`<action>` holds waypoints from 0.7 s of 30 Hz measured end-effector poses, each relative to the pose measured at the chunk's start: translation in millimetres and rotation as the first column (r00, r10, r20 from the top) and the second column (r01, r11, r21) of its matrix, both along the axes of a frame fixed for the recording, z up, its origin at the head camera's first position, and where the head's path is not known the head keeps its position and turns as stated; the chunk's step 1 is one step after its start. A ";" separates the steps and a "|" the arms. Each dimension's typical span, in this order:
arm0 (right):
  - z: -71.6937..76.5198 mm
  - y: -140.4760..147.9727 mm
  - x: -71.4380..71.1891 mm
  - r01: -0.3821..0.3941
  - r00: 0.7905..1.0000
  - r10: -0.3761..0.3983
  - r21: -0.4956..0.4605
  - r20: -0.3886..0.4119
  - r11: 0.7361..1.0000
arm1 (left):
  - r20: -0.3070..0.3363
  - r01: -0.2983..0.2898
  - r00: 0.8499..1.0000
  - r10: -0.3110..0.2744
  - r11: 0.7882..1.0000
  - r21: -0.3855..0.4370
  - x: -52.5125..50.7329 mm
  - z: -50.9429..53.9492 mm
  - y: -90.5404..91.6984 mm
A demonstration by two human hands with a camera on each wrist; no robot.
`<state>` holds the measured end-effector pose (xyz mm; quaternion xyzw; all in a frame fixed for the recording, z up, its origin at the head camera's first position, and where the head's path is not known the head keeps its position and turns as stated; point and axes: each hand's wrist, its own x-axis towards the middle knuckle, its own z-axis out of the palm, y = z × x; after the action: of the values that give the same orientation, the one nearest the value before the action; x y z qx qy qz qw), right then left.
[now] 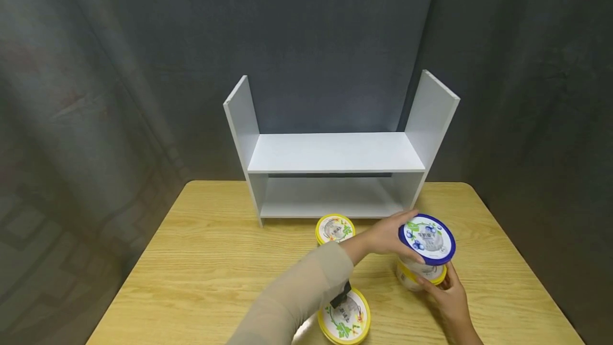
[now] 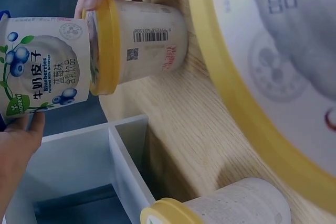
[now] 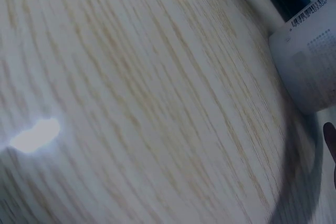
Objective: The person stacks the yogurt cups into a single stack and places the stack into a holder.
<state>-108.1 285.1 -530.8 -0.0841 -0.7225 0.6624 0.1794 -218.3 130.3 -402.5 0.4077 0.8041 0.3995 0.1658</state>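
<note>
My left hand (image 1: 390, 233) reaches across to the right and holds a blueberry milk-drink tub (image 2: 47, 66) with a dark blue lid (image 1: 428, 239). Directly below it is a yellow-lidded tub (image 1: 409, 276), standing upright on the table. The left wrist view shows the blue-lidded tub's base against the yellow lid (image 2: 106, 45); whether its weight rests there I cannot tell. My right hand (image 1: 450, 297) grips the lower tub near its lid, thumb in front and fingers on the far side. The right wrist view catches only part of a tub (image 3: 310, 56) and a dark fingertip.
Another yellow-lidded tub (image 1: 335, 228) stands before the white two-tier shelf (image 1: 335, 153). A further yellow-lidded tub (image 1: 349, 321) is near the front, partly behind my left forearm. The wooden table (image 1: 191, 260) extends to both sides, with grey curtains behind.
</note>
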 end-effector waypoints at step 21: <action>-1.0 -2.4 0.1 0.036 0.999 -0.037 0.002 0.029 0.999 | -0.031 0.006 0.999 -0.008 0.998 -0.069 3.8 -4.9 14.4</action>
<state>-107.9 282.7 -531.8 -0.1067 -0.7239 0.6571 0.1810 -214.5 144.7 -407.4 0.4109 0.8184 0.3648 0.1685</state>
